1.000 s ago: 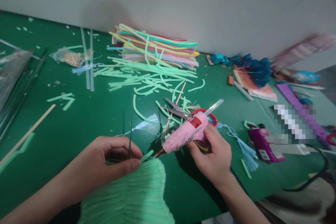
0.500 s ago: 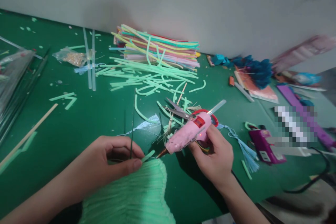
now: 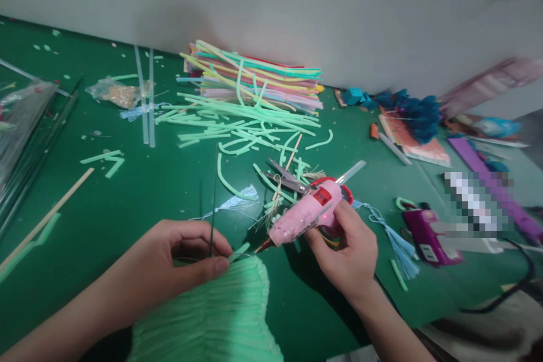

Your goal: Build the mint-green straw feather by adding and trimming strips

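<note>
I see bare green worktop point(image 3: 139, 192) between my left hand point(image 3: 178, 260) and the loose mint strips point(image 3: 237, 124), and a hand could pass there, though a thin dark wire point(image 3: 212, 203) stands up from my left grip. Ahead of my right hand point(image 3: 348, 254) the scissors point(image 3: 297, 181) and the glue gun point(image 3: 305, 212) block the way. Right of it, a blue tassel point(image 3: 392, 237) and a purple device point(image 3: 426, 232) crowd the surface. The left edge is taken by a wooden stick point(image 3: 46, 215) and a clear bag point(image 3: 21, 119)
</note>
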A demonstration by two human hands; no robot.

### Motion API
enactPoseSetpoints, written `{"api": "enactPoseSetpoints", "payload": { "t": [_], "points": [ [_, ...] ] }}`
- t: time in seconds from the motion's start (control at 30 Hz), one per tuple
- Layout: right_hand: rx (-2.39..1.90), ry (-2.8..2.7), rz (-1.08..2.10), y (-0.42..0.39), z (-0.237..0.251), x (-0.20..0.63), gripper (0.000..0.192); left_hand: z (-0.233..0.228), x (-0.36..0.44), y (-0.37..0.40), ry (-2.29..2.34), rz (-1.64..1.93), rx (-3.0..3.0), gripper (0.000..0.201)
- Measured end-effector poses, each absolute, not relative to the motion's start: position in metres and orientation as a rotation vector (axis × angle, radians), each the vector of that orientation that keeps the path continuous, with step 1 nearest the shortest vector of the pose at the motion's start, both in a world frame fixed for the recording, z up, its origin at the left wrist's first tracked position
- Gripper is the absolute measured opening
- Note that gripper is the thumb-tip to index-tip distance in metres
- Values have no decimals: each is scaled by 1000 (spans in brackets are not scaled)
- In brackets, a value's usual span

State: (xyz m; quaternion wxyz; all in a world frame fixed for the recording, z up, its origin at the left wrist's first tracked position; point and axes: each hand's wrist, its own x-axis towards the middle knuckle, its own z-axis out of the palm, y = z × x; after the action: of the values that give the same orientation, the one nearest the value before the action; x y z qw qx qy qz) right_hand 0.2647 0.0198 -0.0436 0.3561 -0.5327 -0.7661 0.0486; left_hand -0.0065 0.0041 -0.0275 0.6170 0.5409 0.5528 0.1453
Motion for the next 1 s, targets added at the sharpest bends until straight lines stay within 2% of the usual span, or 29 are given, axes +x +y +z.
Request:
{"api": "enactPoseSetpoints", "payload": {
  "t": [1.0],
  "points": [
    [-1408,-1928,278,20,-43,257,14,-22,-6,5,1265,370,1218,20]
  ]
}}
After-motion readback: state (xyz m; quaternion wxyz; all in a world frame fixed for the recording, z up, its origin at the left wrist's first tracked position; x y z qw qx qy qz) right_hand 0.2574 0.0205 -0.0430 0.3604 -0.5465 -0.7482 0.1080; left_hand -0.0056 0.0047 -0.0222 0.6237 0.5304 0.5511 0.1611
